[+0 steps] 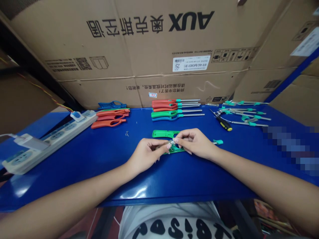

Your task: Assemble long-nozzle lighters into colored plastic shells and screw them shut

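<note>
My left hand (146, 154) pinches a small clear lighter gas tank (170, 142) with a pale end, over the middle of the blue table. At that end the thumb and fingers of my right hand (195, 141) are pinched together; what exactly they grip is hidden. Under and between both hands lies one half of a green lighter handle (177, 149), partly covered by the fingers. The other green handle half (161, 133) rests just behind it, its inner side up. A teal nozzle piece (218, 142) sticks out to the right of my right wrist.
Assembled lighters (165, 109) lie at the back centre, with loose handle shells (111, 123) to their left. A screwdriver (224, 123) and several nozzle assemblies (251, 116) are at right. Small screws (127, 133) lie left of centre. A power strip (52, 139) borders the left; cardboard (139, 66) stands behind.
</note>
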`<action>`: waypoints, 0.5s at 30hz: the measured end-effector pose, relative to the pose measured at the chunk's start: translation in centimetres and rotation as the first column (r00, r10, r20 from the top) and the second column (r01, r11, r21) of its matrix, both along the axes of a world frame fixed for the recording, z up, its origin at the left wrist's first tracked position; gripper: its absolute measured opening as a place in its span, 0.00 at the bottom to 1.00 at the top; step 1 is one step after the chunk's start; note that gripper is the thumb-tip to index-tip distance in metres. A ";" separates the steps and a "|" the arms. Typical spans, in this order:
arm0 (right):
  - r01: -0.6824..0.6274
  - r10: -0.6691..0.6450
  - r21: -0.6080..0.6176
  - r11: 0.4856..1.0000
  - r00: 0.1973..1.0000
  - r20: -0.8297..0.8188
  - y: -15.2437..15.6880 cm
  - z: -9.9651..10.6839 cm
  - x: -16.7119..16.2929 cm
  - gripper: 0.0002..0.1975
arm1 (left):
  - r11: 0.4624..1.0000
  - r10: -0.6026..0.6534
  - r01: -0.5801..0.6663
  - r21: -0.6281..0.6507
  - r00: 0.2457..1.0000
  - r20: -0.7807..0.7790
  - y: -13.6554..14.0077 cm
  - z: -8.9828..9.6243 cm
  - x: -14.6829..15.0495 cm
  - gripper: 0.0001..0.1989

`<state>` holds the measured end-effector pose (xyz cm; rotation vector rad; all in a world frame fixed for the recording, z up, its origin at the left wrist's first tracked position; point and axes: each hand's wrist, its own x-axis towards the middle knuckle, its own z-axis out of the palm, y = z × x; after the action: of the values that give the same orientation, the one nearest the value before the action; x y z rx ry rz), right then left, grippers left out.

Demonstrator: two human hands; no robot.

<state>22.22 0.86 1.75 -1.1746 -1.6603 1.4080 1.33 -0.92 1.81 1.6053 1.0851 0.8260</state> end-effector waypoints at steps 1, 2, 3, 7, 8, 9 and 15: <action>-0.005 0.005 -0.001 1.000 1.000 -0.007 0.1 0.2 0.0 0.26 | 1.000 0.006 -0.006 -0.015 1.000 0.002 0.1 0.0 -0.1 0.16; -0.011 0.011 -0.005 1.000 1.000 -0.013 0.1 0.3 0.0 0.26 | 0.999 0.014 -0.014 -0.028 1.000 0.005 0.2 0.0 -0.1 0.17; -0.019 0.019 -0.010 1.000 1.000 -0.015 0.2 0.5 0.1 0.26 | 0.999 0.020 -0.020 -0.041 1.000 0.009 0.3 0.0 -0.2 0.17; -0.033 0.033 -0.046 0.998 0.999 -0.017 0.4 0.6 0.2 0.26 | 0.996 0.030 -0.028 -0.084 0.999 0.022 0.4 0.2 -0.3 0.17; -0.031 0.030 -0.054 0.998 0.999 -0.019 0.5 0.6 0.3 0.25 | 0.995 0.032 -0.030 -0.090 0.999 0.025 0.4 0.2 -0.3 0.17; -0.027 0.026 -0.060 0.998 0.999 -0.024 0.5 0.5 0.3 0.25 | 0.995 0.035 -0.032 -0.095 0.999 0.027 0.4 0.2 -0.3 0.17; 0.000 -0.002 -0.039 0.999 0.999 -0.038 0.3 0.0 0.2 0.24 | 0.996 0.055 -0.053 -0.075 0.998 0.020 0.0 0.0 -0.1 0.16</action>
<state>22.45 1.13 1.77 -1.1627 -1.6126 1.4592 1.20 -0.93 1.81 1.5076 1.1352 0.8277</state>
